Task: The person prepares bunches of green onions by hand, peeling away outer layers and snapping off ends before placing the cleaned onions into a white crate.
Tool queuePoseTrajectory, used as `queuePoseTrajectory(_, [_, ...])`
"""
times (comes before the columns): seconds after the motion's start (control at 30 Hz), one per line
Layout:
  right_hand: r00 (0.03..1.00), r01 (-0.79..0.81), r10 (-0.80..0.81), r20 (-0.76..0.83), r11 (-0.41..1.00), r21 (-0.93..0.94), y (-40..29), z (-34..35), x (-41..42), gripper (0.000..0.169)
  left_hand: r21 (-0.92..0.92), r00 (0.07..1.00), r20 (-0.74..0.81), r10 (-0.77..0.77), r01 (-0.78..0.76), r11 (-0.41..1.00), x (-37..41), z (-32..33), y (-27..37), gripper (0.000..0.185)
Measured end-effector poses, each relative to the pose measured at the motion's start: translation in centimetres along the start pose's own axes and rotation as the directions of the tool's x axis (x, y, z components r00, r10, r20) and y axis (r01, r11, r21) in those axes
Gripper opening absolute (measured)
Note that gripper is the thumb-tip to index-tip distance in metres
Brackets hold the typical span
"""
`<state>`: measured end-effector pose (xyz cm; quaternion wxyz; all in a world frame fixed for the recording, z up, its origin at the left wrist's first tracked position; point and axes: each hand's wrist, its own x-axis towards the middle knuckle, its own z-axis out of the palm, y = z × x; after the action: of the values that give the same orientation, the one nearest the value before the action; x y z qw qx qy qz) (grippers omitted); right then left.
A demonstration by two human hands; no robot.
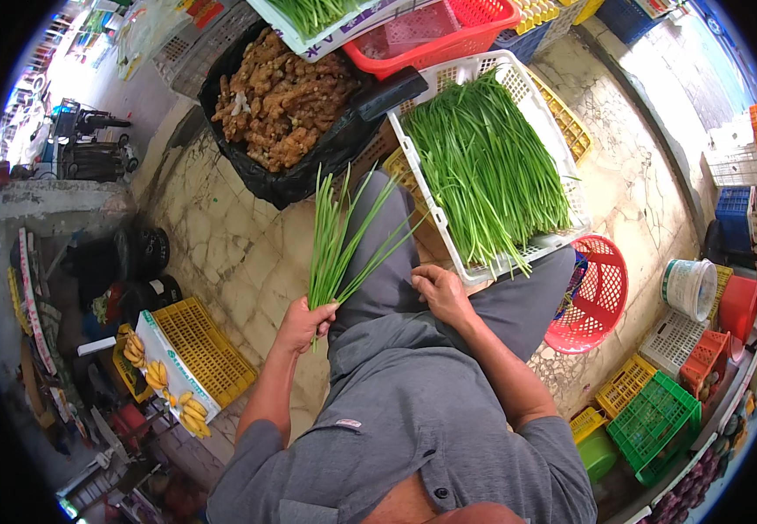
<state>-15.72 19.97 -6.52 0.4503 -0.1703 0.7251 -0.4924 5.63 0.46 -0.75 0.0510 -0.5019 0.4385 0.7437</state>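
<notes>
My left hand (pixel 305 322) is closed around the lower ends of a small bunch of green garlic chives (pixel 336 255), whose long leaves fan out away from me. Near the front edge of a white plastic crate (pixel 447 226), my right hand (pixel 441 293) hovers above my lap with its fingers curled; whether it holds anything small cannot be told. A thick layer of cut chives (pixel 483 164) lies in the crate, stalk ends towards me. A dark, blade-like object (pixel 388 93) rests at the crate's far left corner.
A black bag (pixel 274 187) of ginger-like roots (pixel 287 98) stands ahead left, beside a red basket (pixel 444 39). Another red basket (pixel 591 298) is right of my knee. Yellow (pixel 202 347) and green (pixel 657 419) crates, a white bucket (pixel 686 288) and bananas (pixel 193 414) surround me.
</notes>
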Motion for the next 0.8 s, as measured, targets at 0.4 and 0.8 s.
queuePoseTrajectory(0.4, [0.901,0.38,-0.421,-0.11,0.885,-0.27,-2.0,2.0,3.0,0.028,-0.026,0.995,0.101,-0.001,0.003,1.0,-0.4,-1.1,-0.1,0.012])
queuePoseTrajectory(0.8, [0.868,0.404,-0.481,-0.121,0.828,-0.389,-0.2,3.0,4.1,0.012,0.008,0.992,0.126,0.007,-0.008,1.0,-0.2,-1.6,-0.4,0.011])
